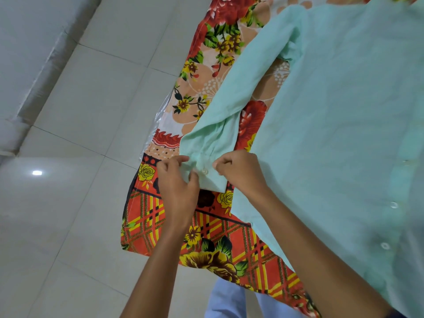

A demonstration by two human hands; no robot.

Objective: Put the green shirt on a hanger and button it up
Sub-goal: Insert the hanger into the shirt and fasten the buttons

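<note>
— Where is the green shirt (344, 134)?
— Spread on the floral sheet (206, 237), mostly right of both hands.
— And the hands?
— The left hand (176, 187) and right hand (241, 173) pinch the sleeve cuff (206, 177) between them, beside its button (205, 172).

A home bedroom, by the look of it — a flowered bedsheet (206, 88) over a bed, pale floor tiles (68, 203) at left.

bed covered by a floral sheet (206, 92) with orange plaid border, green shirt (344, 111) spread flat on it, white tiled floor (80, 134) beside.
</note>
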